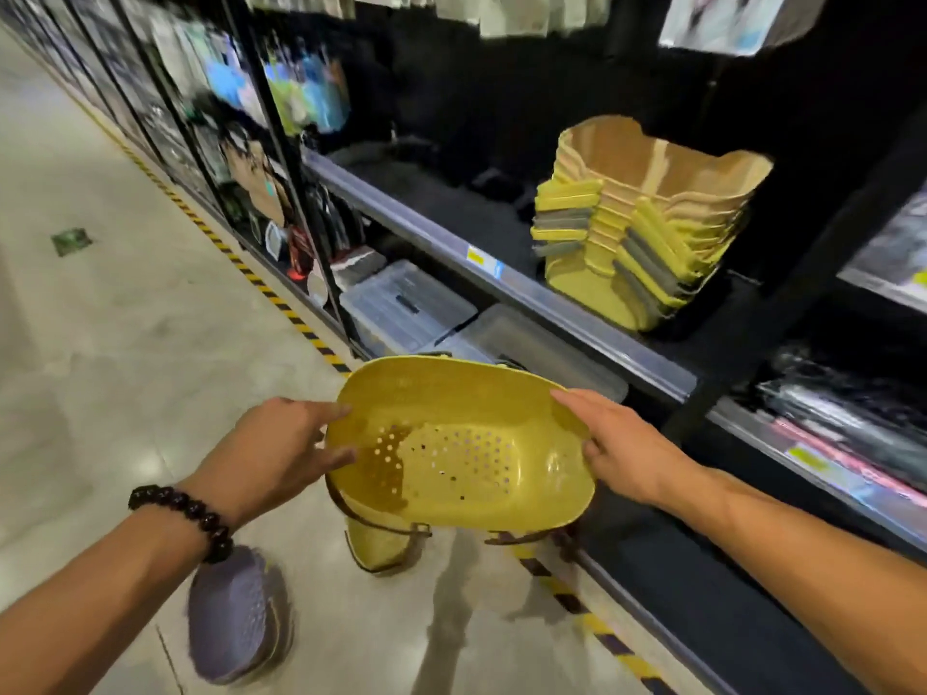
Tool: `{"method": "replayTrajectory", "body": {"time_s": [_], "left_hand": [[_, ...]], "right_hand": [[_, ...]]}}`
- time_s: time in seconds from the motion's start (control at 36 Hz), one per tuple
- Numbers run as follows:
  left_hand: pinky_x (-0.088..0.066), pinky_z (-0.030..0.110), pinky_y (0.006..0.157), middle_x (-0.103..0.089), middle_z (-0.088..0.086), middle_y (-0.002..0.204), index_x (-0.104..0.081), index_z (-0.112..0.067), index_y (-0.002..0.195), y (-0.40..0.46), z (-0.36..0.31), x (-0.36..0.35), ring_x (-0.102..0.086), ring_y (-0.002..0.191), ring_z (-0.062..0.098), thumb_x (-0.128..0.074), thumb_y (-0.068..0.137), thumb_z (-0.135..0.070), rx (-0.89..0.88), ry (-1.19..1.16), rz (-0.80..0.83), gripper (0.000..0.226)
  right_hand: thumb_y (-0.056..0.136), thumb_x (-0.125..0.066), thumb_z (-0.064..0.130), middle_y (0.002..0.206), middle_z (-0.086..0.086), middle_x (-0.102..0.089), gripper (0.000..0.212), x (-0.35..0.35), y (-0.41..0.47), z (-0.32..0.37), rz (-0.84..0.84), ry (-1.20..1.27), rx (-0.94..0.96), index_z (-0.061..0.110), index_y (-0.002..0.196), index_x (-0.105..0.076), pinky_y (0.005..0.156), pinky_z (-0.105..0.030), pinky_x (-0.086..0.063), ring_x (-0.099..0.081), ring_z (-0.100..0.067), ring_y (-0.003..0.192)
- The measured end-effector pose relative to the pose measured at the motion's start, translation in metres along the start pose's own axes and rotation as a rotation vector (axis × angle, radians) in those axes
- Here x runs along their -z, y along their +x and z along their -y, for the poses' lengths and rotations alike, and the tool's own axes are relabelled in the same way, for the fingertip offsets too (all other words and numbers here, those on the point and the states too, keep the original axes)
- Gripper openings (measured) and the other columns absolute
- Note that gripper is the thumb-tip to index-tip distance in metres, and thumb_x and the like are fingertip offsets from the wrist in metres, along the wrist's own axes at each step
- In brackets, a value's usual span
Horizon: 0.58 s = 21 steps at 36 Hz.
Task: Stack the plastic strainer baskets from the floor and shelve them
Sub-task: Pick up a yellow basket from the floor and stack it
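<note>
Down by my left wrist, a grey perforated plastic strainer basket [236, 619] lies on the floor. My left hand [281, 453] and right hand [622, 453] each hold an end of the yellow perforated plastic strainer basket [461, 443], its long axis running between them. Up and right, nearer my right hand, the nested stack of yellow baskets [647, 218] sits at the shelf's [451, 243] front edge.

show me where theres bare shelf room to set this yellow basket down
Bare shelf runs left of the stacked baskets, from the stack to the black upright. It is crowded right of the stack, by the post, and below, where clear bins sit.
</note>
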<state>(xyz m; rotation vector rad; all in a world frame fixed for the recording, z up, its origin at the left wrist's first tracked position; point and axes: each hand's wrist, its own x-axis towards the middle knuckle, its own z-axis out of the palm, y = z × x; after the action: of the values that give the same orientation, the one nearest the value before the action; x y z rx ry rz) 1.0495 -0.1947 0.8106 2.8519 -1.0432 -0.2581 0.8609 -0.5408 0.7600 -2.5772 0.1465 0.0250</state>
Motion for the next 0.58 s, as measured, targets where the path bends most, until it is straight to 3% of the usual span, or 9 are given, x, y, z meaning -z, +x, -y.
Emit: {"method": "replayTrajectory", "body": {"time_s": [0.06,0.14,0.17,0.22,0.28,0.33,0.39,0.5,0.58], "left_hand": [[-0.053,0.032,0.084,-0.078,-0.003,0.116,-0.06,-0.037,0.144,-0.003,-0.008,0.016,-0.071,0.103,0.015,-0.072,0.086,-0.062,-0.019,-0.022,-0.019,0.065],[-0.054,0.032,0.083,-0.078,-0.003,0.117,-0.06,-0.037,0.144,-0.008,-0.023,0.029,-0.071,0.099,0.013,-0.074,0.085,-0.061,-0.053,-0.049,-0.019,0.065],[-0.053,0.032,0.081,-0.077,-0.003,0.117,-0.061,-0.037,0.143,-0.009,-0.029,0.031,-0.071,0.097,0.012,-0.074,0.085,-0.061,-0.069,-0.063,-0.023,0.065],[-0.05,0.029,0.075,-0.077,-0.003,0.117,-0.061,-0.037,0.144,-0.011,-0.042,0.032,-0.071,0.095,0.01,-0.075,0.085,-0.06,-0.105,-0.085,-0.025,0.065],[-0.046,0.027,0.073,-0.077,-0.004,0.116,-0.06,-0.037,0.144,-0.013,-0.061,0.032,-0.069,0.093,0.009,-0.075,0.084,-0.059,-0.145,-0.104,-0.015,0.066],[-0.046,0.026,0.073,-0.076,-0.004,0.117,-0.059,-0.038,0.145,-0.014,-0.083,0.031,-0.066,0.089,0.007,-0.076,0.084,-0.059,-0.181,-0.14,0.002,0.066],[-0.046,0.022,0.071,-0.077,-0.005,0.115,-0.059,-0.039,0.144,-0.016,-0.109,0.03,-0.065,0.084,0.002,-0.077,0.084,-0.058,-0.226,-0.177,0.016,0.065],[-0.041,0.008,0.054,-0.07,-0.016,0.085,-0.063,-0.041,0.139,-0.02,-0.171,0.026,-0.065,0.067,-0.008,-0.081,0.083,-0.052,-0.3,-0.288,0.061,0.06],[-0.041,0.006,0.053,-0.069,-0.019,0.083,-0.065,-0.044,0.137,-0.023,-0.228,0.023,-0.066,0.066,-0.007,-0.084,0.081,-0.049,-0.347,-0.368,0.117,0.058]], "right_hand": [[0.083,-0.039,0.03,0.138,0.026,-0.042,0.064,0.025,-0.011,0.007,0.0,-0.012,-0.004,0.055,0.142,-0.034,0.096,0.012,-0.006,-0.028,0.017,0.13],[0.086,-0.052,0.004,0.157,0.005,-0.042,0.076,0.052,-0.034,0.006,0.028,-0.088,-0.065,0.032,0.156,-0.038,0.101,0.007,-0.003,-0.031,-0.003,0.143],[0.087,-0.051,0.009,0.156,0.005,-0.044,0.072,0.06,-0.043,0.007,0.015,-0.086,-0.047,0.031,0.155,-0.04,0.1,0.009,-0.003,-0.029,0.007,0.14],[0.087,-0.044,0.032,0.142,0.018,-0.047,0.06,0.078,-0.064,0.015,-0.013,-0.04,-0.021,0.05,0.144,-0.041,0.093,0.014,-0.007,-0.017,0.036,0.122],[0.081,-0.034,0.048,0.132,0.03,-0.041,0.053,0.094,-0.09,0.018,-0.02,-0.028,-0.045,0.063,0.132,-0.03,0.091,0.014,-0.011,-0.013,0.045,0.111],[0.082,-0.036,0.045,0.132,0.034,-0.041,0.055,0.106,-0.12,0.016,-0.027,-0.023,-0.083,0.062,0.134,-0.032,0.092,0.012,-0.014,-0.024,0.038,0.114],[0.085,-0.044,0.028,0.135,0.023,-0.047,0.061,0.116,-0.152,0.008,-0.053,-0.034,-0.132,0.051,0.141,-0.034,0.092,0.012,-0.016,-0.029,0.028,0.113],[0.091,-0.053,0.001,0.147,0.012,-0.048,0.07,0.135,-0.233,-0.011,-0.098,-0.039,-0.309,0.039,0.149,-0.045,0.094,0.011,-0.015,-0.03,0.028,0.115],[0.095,-0.055,-0.001,0.157,0.007,-0.045,0.069,0.146,-0.3,-0.028,-0.129,-0.003,-0.501,0.032,0.155,-0.042,0.109,-0.017,-0.034,-0.045,-0.004,0.136]]}}
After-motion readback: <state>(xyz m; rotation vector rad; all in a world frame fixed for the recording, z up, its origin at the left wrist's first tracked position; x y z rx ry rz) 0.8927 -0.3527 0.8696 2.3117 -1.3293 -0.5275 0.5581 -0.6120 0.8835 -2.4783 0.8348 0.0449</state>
